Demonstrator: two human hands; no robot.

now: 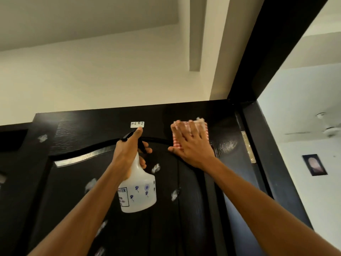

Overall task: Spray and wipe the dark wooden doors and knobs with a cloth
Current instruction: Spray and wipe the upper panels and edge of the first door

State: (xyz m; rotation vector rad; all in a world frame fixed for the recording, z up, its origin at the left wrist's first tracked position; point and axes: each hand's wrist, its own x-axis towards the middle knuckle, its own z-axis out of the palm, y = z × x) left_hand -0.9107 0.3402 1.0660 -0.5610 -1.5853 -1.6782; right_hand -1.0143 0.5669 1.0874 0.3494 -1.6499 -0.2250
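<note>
Up near the dark door's (184, 191) top, my right hand (191, 145) presses the soft, limp checked cloth (203, 130) flat with fingers spread, while my left hand (129, 150) wraps the light plastic spray bottle's (138, 191) neck.

Black door (188, 209) with white foam blotches; red-and-white checked cloth (202, 130); translucent white bottle (140, 193), blue flower print, black trigger; cream wall (92, 74).
</note>
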